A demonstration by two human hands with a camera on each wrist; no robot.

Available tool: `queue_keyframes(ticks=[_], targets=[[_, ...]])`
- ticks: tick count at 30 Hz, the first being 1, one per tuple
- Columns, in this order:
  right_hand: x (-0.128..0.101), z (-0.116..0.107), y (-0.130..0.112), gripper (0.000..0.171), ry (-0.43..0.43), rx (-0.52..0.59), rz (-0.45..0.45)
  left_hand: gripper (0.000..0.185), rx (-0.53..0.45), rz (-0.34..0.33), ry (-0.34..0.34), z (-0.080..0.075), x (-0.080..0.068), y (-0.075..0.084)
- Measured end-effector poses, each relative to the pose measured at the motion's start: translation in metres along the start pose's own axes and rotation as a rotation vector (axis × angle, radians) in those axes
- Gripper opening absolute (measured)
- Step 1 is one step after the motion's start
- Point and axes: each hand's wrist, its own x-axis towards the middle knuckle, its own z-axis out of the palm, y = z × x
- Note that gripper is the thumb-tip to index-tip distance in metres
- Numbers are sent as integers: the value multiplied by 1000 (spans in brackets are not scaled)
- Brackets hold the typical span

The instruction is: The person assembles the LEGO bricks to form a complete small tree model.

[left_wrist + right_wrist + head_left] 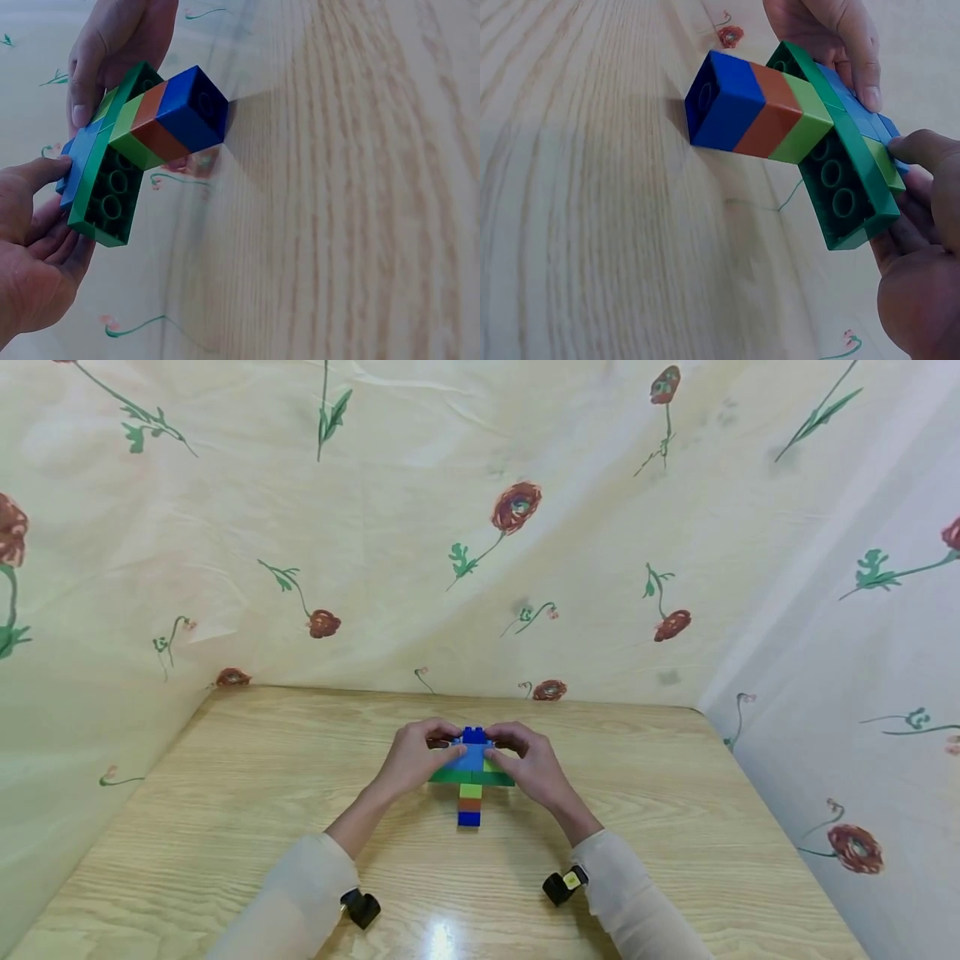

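Observation:
A toy brick model [472, 778] stands on the table between both hands. Its narrow stem has a dark blue brick [727, 100] at the bottom, then an orange brick [770, 110] and a lime brick [802, 124]. Wide green bricks [94, 214] spread across the stem's top, with hollow undersides showing. Above them lie light blue and lime bricks, topped by a studded dark blue brick [474, 736]. My left hand [415, 758] grips the upper layers from the left, thumb on the light blue part. From the right, my right hand [531, 765] grips the same layers.
The wood-grain table [300, 743] extends around the model. Behind it hangs a cream floral cloth [420, 527], which also runs along both sides. Black wrist cameras sit at both cuffs, close to the tabletop.

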Motion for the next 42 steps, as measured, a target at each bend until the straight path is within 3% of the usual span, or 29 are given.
queue_keyframes(ticks=[8,16,42], targets=[[1,-1,9,34,-61,-38,121,19,51,-12,-28,5,5,-11],[0,-2,18,31,-112,-35,241,20,82,-81,-85,9,7,-23],[1,5,36,27,-103,-107,302,14,123,-65,-110,19,16,-35]])
